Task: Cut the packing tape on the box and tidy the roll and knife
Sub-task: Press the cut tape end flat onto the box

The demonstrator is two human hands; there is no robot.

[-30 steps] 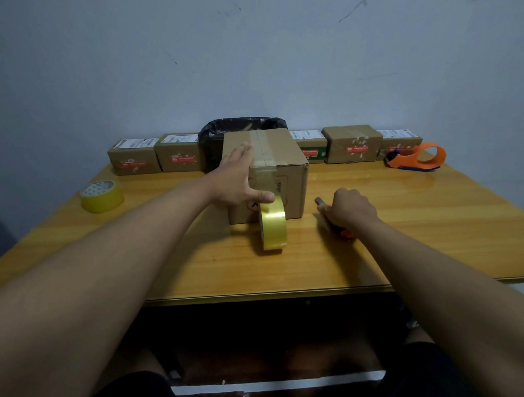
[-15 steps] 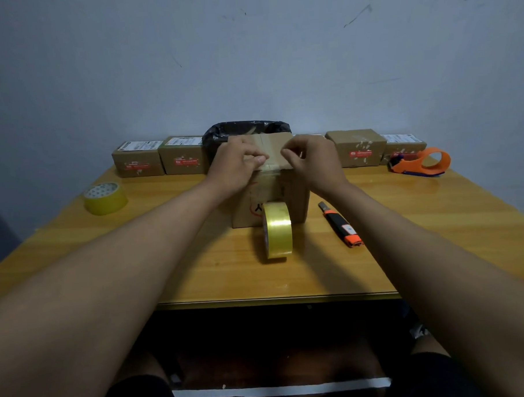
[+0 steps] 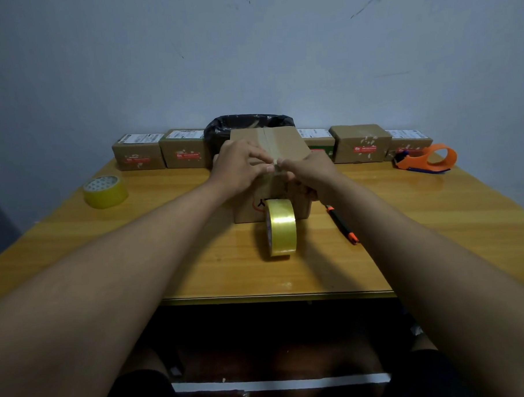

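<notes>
A brown cardboard box (image 3: 285, 143) stands mid-table with a strip of clear packing tape (image 3: 267, 139) along its top. My left hand (image 3: 241, 166) and my right hand (image 3: 310, 173) meet at the box's front top edge, fingertips pinched together on the tape there. The yellowish tape roll (image 3: 281, 227) stands on its edge right in front of the box, below my hands. An orange and black utility knife (image 3: 343, 224) lies on the table to the right of the roll, partly hidden by my right forearm.
A second yellow tape roll (image 3: 105, 191) lies flat at the table's left. An orange tape dispenser (image 3: 427, 158) sits far right. Several small labelled boxes (image 3: 360, 143) and a black bin bag (image 3: 248, 124) line the back wall. The wooden table (image 3: 198, 276) ends close to me.
My right hand let go of the knife on the table and rose to the box edge. Both hands have since drawn together on the tape at the front top edge.
</notes>
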